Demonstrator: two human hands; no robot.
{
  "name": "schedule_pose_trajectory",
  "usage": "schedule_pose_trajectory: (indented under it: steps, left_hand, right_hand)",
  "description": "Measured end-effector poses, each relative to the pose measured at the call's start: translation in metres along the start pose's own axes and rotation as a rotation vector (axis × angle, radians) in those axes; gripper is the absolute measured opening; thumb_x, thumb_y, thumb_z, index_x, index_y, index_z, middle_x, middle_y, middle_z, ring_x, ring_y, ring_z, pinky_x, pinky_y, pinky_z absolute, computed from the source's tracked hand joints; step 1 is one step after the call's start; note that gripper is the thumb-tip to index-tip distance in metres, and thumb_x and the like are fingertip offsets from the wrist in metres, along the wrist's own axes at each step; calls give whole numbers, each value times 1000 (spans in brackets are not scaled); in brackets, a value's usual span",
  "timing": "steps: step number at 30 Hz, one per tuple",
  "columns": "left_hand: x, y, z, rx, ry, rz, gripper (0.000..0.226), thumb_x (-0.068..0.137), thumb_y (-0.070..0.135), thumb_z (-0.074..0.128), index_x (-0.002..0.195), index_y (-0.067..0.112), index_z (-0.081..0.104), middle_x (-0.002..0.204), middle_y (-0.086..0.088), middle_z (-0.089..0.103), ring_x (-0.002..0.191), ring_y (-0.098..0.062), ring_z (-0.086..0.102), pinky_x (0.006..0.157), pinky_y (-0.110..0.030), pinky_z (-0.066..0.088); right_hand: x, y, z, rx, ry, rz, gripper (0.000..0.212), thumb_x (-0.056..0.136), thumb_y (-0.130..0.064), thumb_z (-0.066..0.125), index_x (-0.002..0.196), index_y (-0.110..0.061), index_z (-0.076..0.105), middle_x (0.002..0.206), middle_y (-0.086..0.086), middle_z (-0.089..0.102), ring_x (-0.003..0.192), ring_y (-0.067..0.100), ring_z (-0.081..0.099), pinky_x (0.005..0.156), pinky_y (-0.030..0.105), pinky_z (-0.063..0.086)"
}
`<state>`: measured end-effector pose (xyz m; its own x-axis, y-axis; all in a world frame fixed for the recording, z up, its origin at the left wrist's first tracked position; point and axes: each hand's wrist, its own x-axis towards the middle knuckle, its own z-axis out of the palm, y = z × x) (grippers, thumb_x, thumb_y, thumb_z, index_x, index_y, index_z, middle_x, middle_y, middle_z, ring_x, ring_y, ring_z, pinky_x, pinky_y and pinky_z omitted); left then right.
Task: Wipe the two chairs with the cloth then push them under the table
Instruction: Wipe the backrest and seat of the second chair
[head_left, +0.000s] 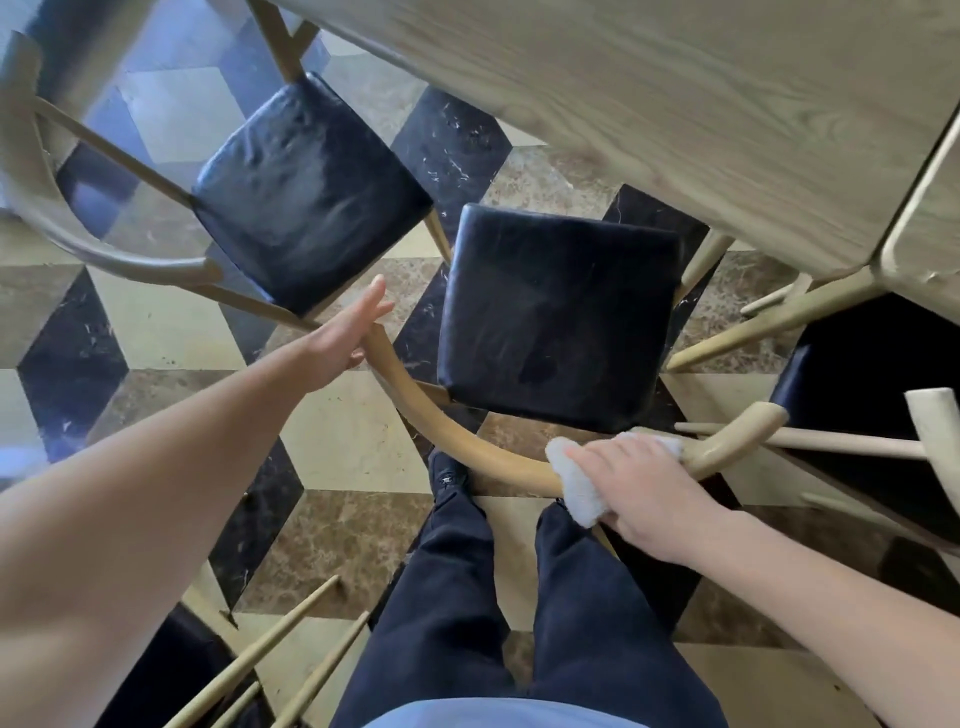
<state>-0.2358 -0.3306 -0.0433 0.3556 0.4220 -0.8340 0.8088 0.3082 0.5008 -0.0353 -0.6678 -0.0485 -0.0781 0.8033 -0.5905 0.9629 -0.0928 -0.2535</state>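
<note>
Two wooden chairs with black padded seats stand by the table (675, 114). The near chair (556, 317) is right in front of me, its curved wooden back rail (467, 441) running below the seat. My right hand (639, 488) presses a white cloth (576, 488) onto the right part of that rail, fingers curled over cloth and rail. At the rail's left end, my left hand (348, 332) holds on with the thumb under the wood and the fingers stretched forward. The far chair (306, 192) stands to the left, turned at an angle, apart from the table.
A third chair (872, 374) with a black seat stands at the right, partly under the table corner. Wooden legs of another chair (270, 660) show at the bottom left. My legs in dark trousers (519, 597) stand behind the near chair on a patterned tile floor.
</note>
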Motion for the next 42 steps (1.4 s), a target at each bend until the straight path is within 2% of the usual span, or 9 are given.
schedule_pose_trajectory:
  steps: [8, 15, 18, 20, 21, 22, 25, 28, 42]
  left_hand:
    - [4, 10, -18, -104, -98, -71, 87, 89, 87, 15, 163, 43, 19, 174, 3, 6, 160, -32, 0, 126, -61, 3]
    - [5, 12, -27, -37, -182, -47, 84, 93, 84, 13, 163, 37, 22, 171, -4, 21, 159, -24, 14, 127, -54, 7]
    - [13, 5, -27, -33, -167, 21, 77, 98, 78, 10, 135, 27, 55, 108, -4, 65, 132, -12, 49, 128, -51, 10]
    - [12, 5, -28, 4, -194, 34, 71, 99, 75, 9, 102, 23, 57, 64, -5, 54, 114, -21, 60, 127, -48, 18]
    - [12, 6, -28, 7, -206, 38, 76, 99, 75, 10, 111, 18, 59, 63, -13, 60, 118, -30, 60, 126, -49, 23]
    - [11, 7, -28, -3, -211, 32, 81, 99, 76, 13, 136, 17, 54, 86, -23, 72, 128, -37, 56, 124, -51, 26]
    - [3, 17, -19, 111, -183, -27, 89, 96, 79, 16, 161, 21, 32, 154, -33, 41, 142, -37, 45, 119, -47, 28]
    - [1, 15, -2, 300, -133, -93, 94, 98, 77, 15, 160, 8, 32, 152, -38, 40, 148, -42, 35, 118, -54, 24]
    - [22, -22, 26, 792, 286, 5, 60, 95, 38, 61, 149, 28, 38, 163, -10, 12, 133, -43, 45, 95, -50, 56]
  right_hand:
    - [110, -126, -31, 83, 137, 214, 72, 90, -29, 66, 146, -10, 25, 126, 8, 56, 110, 28, 57, 84, 42, 50]
    - [225, -178, -92, 598, 220, 449, 86, 92, -33, 66, 154, -12, 10, 149, 11, 39, 133, 32, 41, 99, 53, 41]
    - [243, -183, -102, 646, 291, 515, 77, 90, -32, 67, 149, -14, 20, 146, 11, 41, 131, 32, 43, 94, 57, 42]
    - [240, -184, -95, 580, 359, 529, 70, 94, -36, 62, 147, -12, 24, 141, 11, 46, 126, 31, 48, 91, 51, 45]
    - [238, -185, -90, 540, 382, 527, 69, 96, -40, 60, 147, -11, 24, 139, 11, 47, 123, 31, 50, 90, 48, 46]
    - [236, -186, -85, 503, 390, 524, 69, 97, -42, 57, 148, -10, 23, 137, 11, 48, 122, 30, 51, 90, 47, 47]
    - [231, -188, -76, 425, 344, 524, 71, 98, -37, 57, 150, -12, 18, 136, 9, 48, 120, 28, 51, 91, 43, 45]
    - [218, -187, -67, 368, 282, 498, 69, 97, -34, 58, 150, -13, 18, 133, 8, 47, 120, 26, 49, 92, 42, 45]
    - [81, -117, -5, 139, 333, 190, 86, 83, -42, 73, 153, -17, 30, 121, 5, 61, 104, 27, 60, 85, 43, 53]
